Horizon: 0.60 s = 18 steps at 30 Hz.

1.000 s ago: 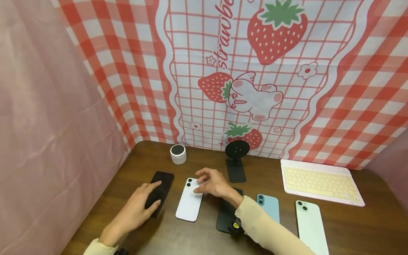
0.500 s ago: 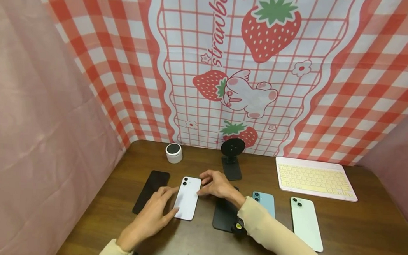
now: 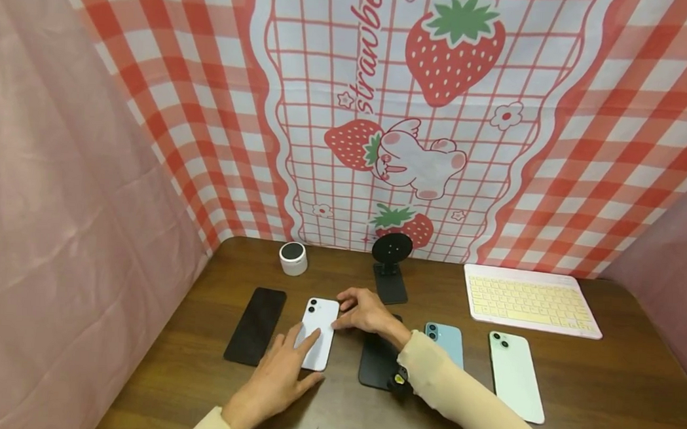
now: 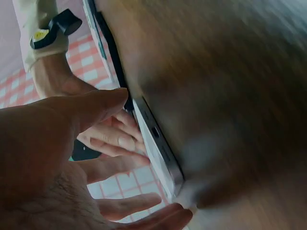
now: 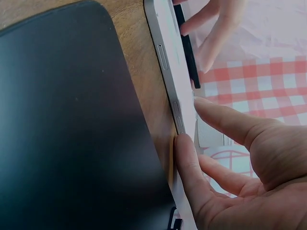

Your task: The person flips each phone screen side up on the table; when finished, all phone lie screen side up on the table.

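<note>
A white phone (image 3: 325, 313) lies camera side up on the wooden table, its bottom edge with the port showing in the left wrist view. My left hand (image 3: 277, 374) reaches over its lower left part with fingers spread and thumb out. At its upper right edge, my right hand (image 3: 368, 312) has loosely bent fingers; in the right wrist view, fingertips (image 5: 183, 141) are against or right beside the phone's side (image 5: 165, 57). To the left lies a black phone (image 3: 256, 326). A dark flat slab (image 3: 374, 362) lies partly under my right wrist.
A small white cylinder (image 3: 293, 259) and a black folding stand (image 3: 391, 263) stand at the back. Rightward lie a blue phone (image 3: 448, 342), a pale green phone (image 3: 516, 376) and a white keyboard (image 3: 530, 301) with yellow keys. A checkered strawberry cloth (image 3: 345, 195) hangs behind.
My left hand has left the black phone and moved right, over the white phone. My right hand drew from above the white phone's top to its right edge, then stayed there.
</note>
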### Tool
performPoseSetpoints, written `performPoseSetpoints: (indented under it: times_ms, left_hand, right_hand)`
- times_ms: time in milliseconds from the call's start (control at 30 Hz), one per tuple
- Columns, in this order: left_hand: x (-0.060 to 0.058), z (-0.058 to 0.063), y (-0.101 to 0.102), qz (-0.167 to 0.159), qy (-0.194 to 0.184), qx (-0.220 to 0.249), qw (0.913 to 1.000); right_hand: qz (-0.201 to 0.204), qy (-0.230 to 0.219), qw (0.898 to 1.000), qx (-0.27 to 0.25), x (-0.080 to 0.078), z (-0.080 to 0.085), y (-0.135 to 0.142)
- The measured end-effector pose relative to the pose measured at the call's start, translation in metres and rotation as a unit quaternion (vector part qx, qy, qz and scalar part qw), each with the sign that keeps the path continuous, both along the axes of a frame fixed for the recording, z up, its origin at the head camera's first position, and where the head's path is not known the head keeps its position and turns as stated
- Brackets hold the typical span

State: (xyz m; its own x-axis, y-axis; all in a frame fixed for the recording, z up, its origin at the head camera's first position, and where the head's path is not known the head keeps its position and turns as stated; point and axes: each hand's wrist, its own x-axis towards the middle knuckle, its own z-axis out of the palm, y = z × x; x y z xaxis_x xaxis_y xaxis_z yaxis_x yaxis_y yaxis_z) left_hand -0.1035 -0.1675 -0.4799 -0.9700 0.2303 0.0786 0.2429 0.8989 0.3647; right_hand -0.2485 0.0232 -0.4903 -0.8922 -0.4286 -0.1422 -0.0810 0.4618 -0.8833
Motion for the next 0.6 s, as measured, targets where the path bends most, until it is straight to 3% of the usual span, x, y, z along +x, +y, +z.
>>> performPoseSetpoints:
  times_ms: [200, 400, 600]
  left_hand:
    - [-0.003, -0.004, 0.009, 0.002, -0.002, -0.034, 0.9994]
    - [-0.005, -0.007, 0.015, 0.006, 0.034, -0.082, 0.9961]
    - [-0.005, -0.007, 0.017, 0.014, 0.054, -0.097, 0.9937]
  right_hand:
    - [0.002, 0.024, 0.999, 0.024, -0.002, -0.003, -0.004]
    - [-0.004, 0.062, 0.996, 0.068, -0.002, -0.004, -0.006]
    - [-0.005, 0.094, 0.992, 0.09, -0.002, -0.004, -0.01]
